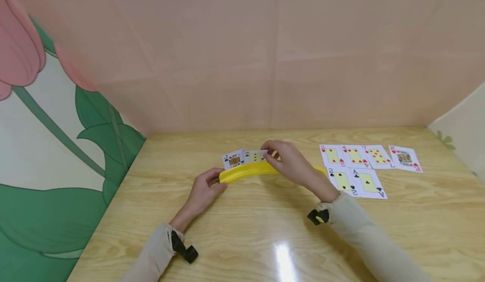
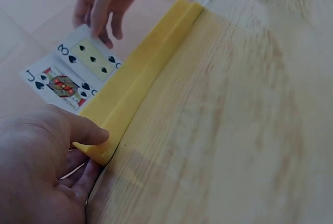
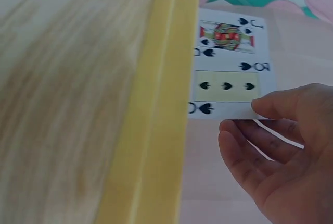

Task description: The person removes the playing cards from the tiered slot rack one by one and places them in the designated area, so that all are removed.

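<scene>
A curved yellow card holder (image 1: 248, 171) stands on the table, with the jack of spades (image 1: 234, 160) and the three of spades (image 1: 254, 156) upright in it. The two cards overlap side by side near its left end. My left hand (image 1: 201, 190) grips that end, thumb (image 2: 91, 132) on the front face and fingers curled underneath. With my right hand (image 1: 289, 163) I pinch the outer edge of the three of spades (image 3: 226, 87), the thumb (image 3: 278, 104) on its face. In the head view the right hand and wrist hide part of the holder.
To the right lie face-up cards in two rows. The upper row has the two of hearts (image 1: 332, 155), a four of hearts (image 1: 355, 156), the seven of diamonds (image 1: 377, 156) and a king (image 1: 405, 158). Below are the two of spades (image 1: 342, 182) and ace of clubs (image 1: 367, 183). A wall stands behind.
</scene>
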A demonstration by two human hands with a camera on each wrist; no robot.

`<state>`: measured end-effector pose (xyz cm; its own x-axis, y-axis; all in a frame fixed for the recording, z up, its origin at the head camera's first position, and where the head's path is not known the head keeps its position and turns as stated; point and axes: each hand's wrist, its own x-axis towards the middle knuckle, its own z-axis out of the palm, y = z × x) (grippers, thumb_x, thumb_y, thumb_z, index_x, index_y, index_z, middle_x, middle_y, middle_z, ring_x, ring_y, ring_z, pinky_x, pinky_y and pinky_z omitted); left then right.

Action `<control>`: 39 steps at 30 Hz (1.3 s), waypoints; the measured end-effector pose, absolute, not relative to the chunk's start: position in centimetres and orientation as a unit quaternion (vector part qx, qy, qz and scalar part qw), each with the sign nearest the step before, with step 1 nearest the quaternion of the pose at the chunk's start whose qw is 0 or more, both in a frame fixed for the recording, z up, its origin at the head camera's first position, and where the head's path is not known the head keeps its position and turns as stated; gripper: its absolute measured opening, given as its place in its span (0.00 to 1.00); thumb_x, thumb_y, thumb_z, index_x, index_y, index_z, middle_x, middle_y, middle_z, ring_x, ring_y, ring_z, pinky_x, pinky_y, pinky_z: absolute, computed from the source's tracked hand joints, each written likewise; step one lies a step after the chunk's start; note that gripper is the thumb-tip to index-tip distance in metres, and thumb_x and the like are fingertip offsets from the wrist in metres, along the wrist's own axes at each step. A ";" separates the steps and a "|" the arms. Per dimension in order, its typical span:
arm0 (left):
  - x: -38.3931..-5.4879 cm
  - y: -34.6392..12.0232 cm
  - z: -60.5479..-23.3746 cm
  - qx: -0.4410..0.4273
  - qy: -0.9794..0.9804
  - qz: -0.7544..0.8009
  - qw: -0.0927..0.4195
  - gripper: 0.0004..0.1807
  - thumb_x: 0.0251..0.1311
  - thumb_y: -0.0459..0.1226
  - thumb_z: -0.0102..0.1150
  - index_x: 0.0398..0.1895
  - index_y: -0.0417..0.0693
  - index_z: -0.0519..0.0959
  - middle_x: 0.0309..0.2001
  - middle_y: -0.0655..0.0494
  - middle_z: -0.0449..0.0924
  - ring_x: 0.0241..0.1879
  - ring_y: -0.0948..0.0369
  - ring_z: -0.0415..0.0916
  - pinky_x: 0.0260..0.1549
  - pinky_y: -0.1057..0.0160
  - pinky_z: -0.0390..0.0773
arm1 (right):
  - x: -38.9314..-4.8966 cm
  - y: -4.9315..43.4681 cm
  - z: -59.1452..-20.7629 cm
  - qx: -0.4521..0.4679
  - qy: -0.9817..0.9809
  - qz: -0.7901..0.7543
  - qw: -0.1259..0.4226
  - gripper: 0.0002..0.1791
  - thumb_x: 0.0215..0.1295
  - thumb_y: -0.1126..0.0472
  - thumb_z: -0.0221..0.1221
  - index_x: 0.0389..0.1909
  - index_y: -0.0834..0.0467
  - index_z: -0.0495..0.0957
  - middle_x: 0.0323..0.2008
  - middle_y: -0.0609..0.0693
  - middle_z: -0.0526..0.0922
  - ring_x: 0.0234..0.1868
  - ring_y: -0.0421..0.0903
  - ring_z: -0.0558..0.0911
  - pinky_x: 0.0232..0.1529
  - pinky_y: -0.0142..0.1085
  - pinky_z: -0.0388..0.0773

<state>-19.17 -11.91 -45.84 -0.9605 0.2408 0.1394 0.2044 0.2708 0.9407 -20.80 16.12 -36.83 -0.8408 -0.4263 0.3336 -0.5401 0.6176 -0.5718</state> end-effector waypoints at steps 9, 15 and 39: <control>-19.2 -12.0 -46.0 0.144 0.795 0.589 0.007 0.19 0.58 0.24 0.65 0.54 0.38 0.80 0.54 0.46 0.81 0.52 0.53 0.80 0.53 0.63 0.81 | -21.5 16.1 -38.5 0.274 -0.885 0.366 0.085 0.09 0.70 0.67 0.59 0.47 0.64 0.83 0.43 0.55 0.86 0.37 0.44 0.83 0.38 0.36 0.84; -19.2 -11.8 -46.3 0.152 0.791 0.592 0.013 0.19 0.58 0.23 0.65 0.54 0.38 0.80 0.54 0.46 0.80 0.51 0.53 0.80 0.52 0.63 0.81 | -21.4 16.4 -39.1 0.272 -0.884 0.372 0.078 0.09 0.69 0.68 0.58 0.47 0.64 0.83 0.42 0.55 0.87 0.37 0.44 0.83 0.38 0.35 0.84; -17.3 -11.4 -42.5 0.157 0.787 0.597 0.008 0.19 0.57 0.19 0.62 0.53 0.29 0.78 0.53 0.36 0.80 0.52 0.44 0.79 0.55 0.49 0.79 | -20.8 17.0 -36.8 0.248 -0.893 0.367 0.077 0.06 0.72 0.65 0.57 0.41 0.62 0.82 0.38 0.54 0.87 0.40 0.49 0.85 0.41 0.42 0.85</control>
<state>-17.26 -11.36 -42.46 -0.9504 0.2573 0.1747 0.2376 0.2383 0.9417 -20.80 16.99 -36.77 -0.8652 -0.3860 0.3201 -0.4996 0.6074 -0.6176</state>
